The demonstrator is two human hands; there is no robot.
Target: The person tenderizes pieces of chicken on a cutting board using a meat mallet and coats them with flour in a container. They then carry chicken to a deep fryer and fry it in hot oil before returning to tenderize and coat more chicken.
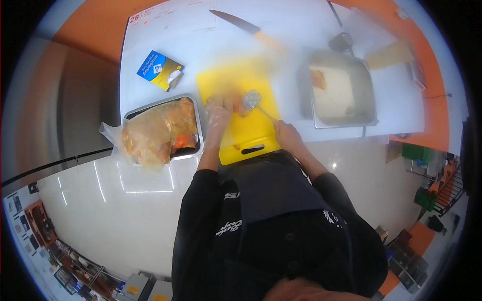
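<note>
A yellow cutting board (253, 133) with a slotted handle lies in front of me on the white table. On it is a piece of raw meat (243, 109), partly hidden and blurred. My left hand (220, 113), in a clear glove, holds the meat's left side with curled fingers. My right hand (288, 136) grips the handle of a metal meat mallet (252, 99), whose studded head is over the meat's right side. The view is hazy above the board.
To the left, a metal tray (200, 131) holds bagged meat (150, 131). Behind it stands a blue and yellow glove box (160, 70). A knife (236, 21) lies at the back. On the right, a steel pan (373, 95) holds a pale layer and a meat piece (318, 79).
</note>
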